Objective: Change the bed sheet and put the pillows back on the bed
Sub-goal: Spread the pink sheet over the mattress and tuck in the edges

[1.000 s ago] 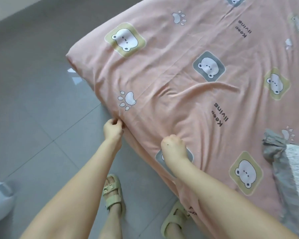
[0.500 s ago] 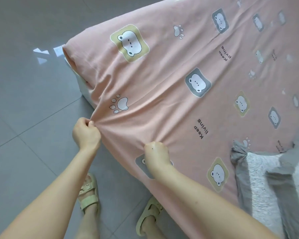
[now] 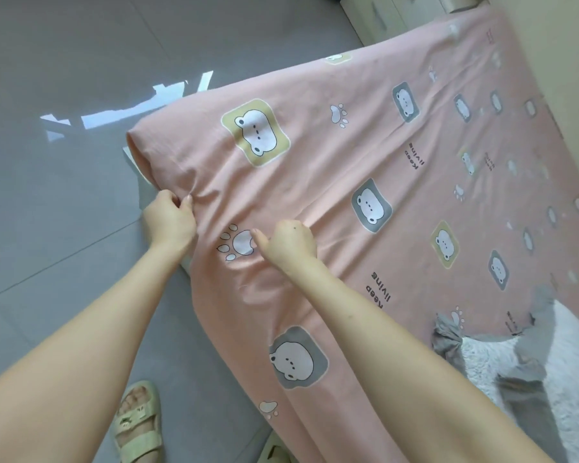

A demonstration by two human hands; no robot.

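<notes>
A pink bed sheet (image 3: 331, 168) printed with bear faces and paw marks covers the mattress, hanging loose over the near side. My left hand (image 3: 169, 220) pinches a bunch of the sheet at the mattress edge, just below the near left corner. My right hand (image 3: 290, 243) is a fist on top of the sheet beside a paw print, gripping a fold of fabric, thumb pointing left. Wrinkles run from both hands toward the corner. No pillow is in sight.
A grey and white fluffy blanket (image 3: 549, 365) lies on the bed at the lower right. Grey tiled floor (image 3: 64, 95) spreads to the left, with my sandalled feet (image 3: 137, 426) near the bed. A pale cabinet (image 3: 391, 11) stands beyond the far end.
Both hands have moved along the edge toward the near left corner, still gripping the sheet. The view has swung up, showing more of the bed.
</notes>
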